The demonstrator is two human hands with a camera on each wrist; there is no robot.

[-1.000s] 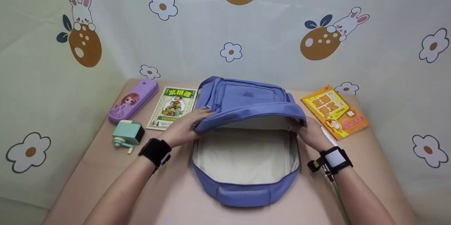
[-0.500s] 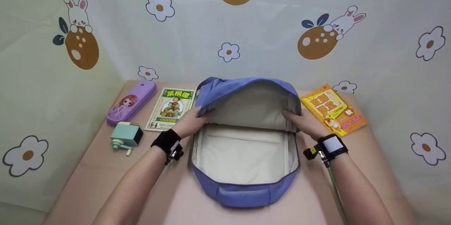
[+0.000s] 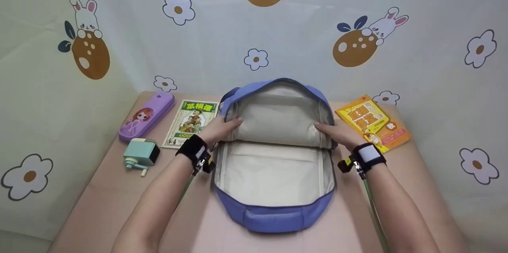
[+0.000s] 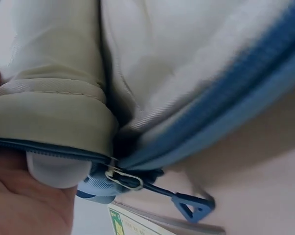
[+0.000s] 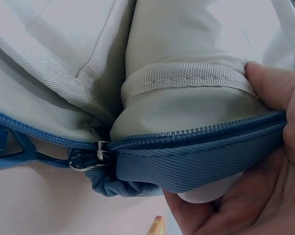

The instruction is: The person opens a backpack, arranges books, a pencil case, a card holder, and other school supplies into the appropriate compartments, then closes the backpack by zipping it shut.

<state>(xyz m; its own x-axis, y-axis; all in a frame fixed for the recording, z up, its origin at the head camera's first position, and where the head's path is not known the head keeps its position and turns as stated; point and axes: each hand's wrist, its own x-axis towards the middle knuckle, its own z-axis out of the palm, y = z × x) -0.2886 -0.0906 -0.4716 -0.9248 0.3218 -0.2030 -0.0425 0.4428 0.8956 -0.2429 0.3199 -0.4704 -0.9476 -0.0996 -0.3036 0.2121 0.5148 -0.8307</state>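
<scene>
A blue backpack point(image 3: 274, 221) lies unzipped in the middle of the table, its pale lining point(image 3: 274, 177) showing. Its front panel point(image 3: 278, 114) is tipped up and back. My left hand point(image 3: 222, 128) grips the panel's left edge, thumb on the lining inside, and my right hand point(image 3: 343, 134) grips the right edge the same way. The right wrist view shows the thumb point(image 5: 272, 85) on the lining and fingers under the zipper edge point(image 5: 201, 134). Blue zipper pulls hang at both corners, one point(image 4: 193, 205) in the left wrist view, another point(image 5: 10, 147) in the right.
Left of the backpack are a purple pencil case point(image 3: 147, 116), a teal crank pencil sharpener point(image 3: 141, 152) and a green-and-cream book point(image 3: 190, 122). An orange-yellow book point(image 3: 373, 122) lies to its right. A printed curtain point(image 3: 214, 39) stands behind the pink-covered table point(image 3: 186, 221).
Both hands have raised the backpack's front panel and folded it back, away from the person. Its outside pocket has gone out of sight, and the inner lining now faces the head camera.
</scene>
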